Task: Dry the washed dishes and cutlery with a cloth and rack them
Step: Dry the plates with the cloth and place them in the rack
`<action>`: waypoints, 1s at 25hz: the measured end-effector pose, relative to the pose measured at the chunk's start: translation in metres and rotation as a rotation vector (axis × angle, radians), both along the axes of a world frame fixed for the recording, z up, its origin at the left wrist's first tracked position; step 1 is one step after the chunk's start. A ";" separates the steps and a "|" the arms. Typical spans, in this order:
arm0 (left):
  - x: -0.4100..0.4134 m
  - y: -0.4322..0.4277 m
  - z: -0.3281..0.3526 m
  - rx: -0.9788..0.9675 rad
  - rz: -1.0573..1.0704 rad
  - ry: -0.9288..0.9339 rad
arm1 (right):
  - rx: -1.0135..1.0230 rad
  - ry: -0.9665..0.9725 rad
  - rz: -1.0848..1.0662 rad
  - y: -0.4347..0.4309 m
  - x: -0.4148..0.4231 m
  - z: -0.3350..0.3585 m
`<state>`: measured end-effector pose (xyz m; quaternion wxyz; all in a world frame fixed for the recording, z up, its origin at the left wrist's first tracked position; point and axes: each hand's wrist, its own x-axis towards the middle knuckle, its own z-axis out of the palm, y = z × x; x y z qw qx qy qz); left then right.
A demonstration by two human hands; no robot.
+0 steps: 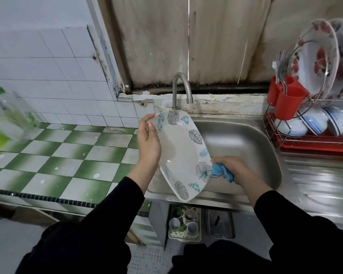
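Observation:
A white square plate with blue and grey leaf prints stands tilted on edge over the left side of the steel sink. My left hand grips its upper left rim, thumb on the inner face. My right hand holds a bunched blue cloth against the plate's lower right edge, near a flower print. The dish rack stands to the right of the sink, holding floral plates upright above and striped bowls below. Its red cutlery holder contains forks.
A curved tap rises behind the plate. A green and white checked counter lies to the left, with a clear bottle at its far left. The steel drainboard runs in front of the rack. Below the sink sits a tray of cups.

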<state>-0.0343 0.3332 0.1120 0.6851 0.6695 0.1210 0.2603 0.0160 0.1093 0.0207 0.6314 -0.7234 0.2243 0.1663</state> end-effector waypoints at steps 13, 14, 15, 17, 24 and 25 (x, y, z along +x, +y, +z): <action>-0.029 0.024 0.038 -0.009 0.095 -0.129 | -0.053 -0.713 0.103 0.087 -0.022 0.070; -0.030 0.023 0.041 -0.007 0.094 -0.142 | 0.039 -0.739 0.150 0.102 -0.033 0.075; -0.031 0.023 0.042 0.002 0.089 -0.160 | 0.082 -0.795 0.237 0.116 -0.045 0.073; -0.034 0.027 0.044 0.040 0.086 -0.205 | -0.017 -1.013 0.487 0.136 -0.067 0.058; -0.058 0.043 0.051 -0.030 0.046 -0.256 | -0.050 -0.835 0.043 0.135 -0.016 0.068; -0.061 0.035 0.052 -0.014 -0.005 -0.264 | 0.009 -0.885 0.010 0.147 -0.019 0.083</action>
